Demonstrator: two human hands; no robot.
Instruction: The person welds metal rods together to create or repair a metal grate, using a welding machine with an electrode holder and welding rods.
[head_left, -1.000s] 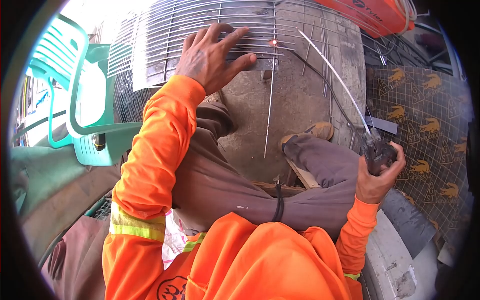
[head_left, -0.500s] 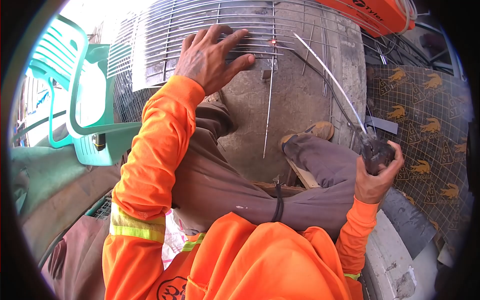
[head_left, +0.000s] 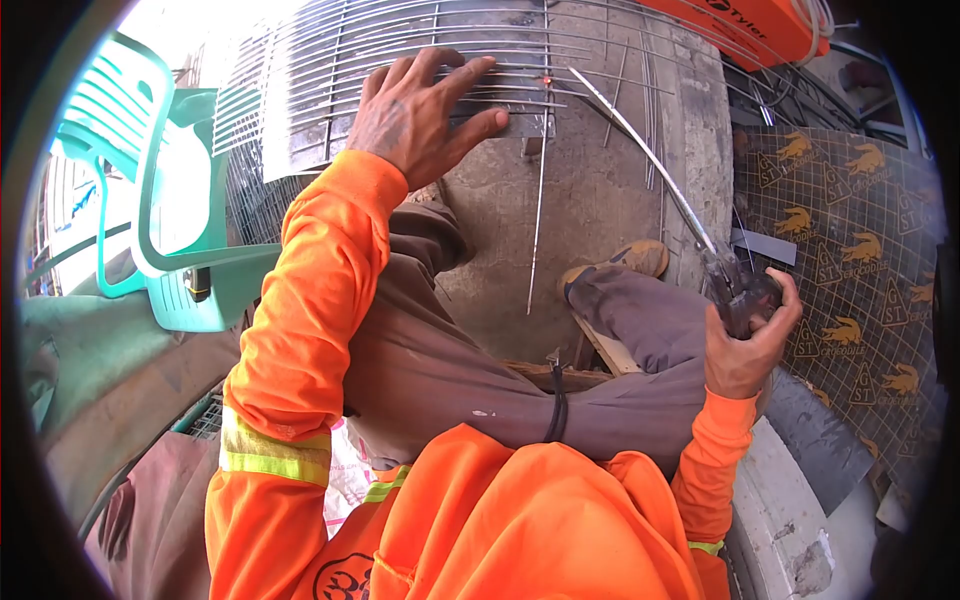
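Observation:
My left hand (head_left: 415, 112) lies with fingers spread on a grid of thin metal rods (head_left: 300, 92), near its front edge. In my right hand (head_left: 752, 345) is a dark welding electrode holder (head_left: 738, 292), gripped at right of my knee. A long, pale welding electrode (head_left: 645, 152) slants up and left out of it. The electrode's tip is a short way right of a small reddish spot (head_left: 547, 80) where rods cross. One cross rod (head_left: 537, 220) sticks out of the grid toward me.
A green plastic chair (head_left: 160, 200) stands at left. At upper right is an orange box marked Tyler (head_left: 745, 28), with a cable. A printed board (head_left: 850, 280) lies at right. Several loose rods (head_left: 650, 110) lie on the concrete floor (head_left: 490, 210) beyond my shoe (head_left: 640, 258).
My right hand has shifted slightly left, bringing the electrode's tip left, closer to the rod crossing. The left hand stays on the grid.

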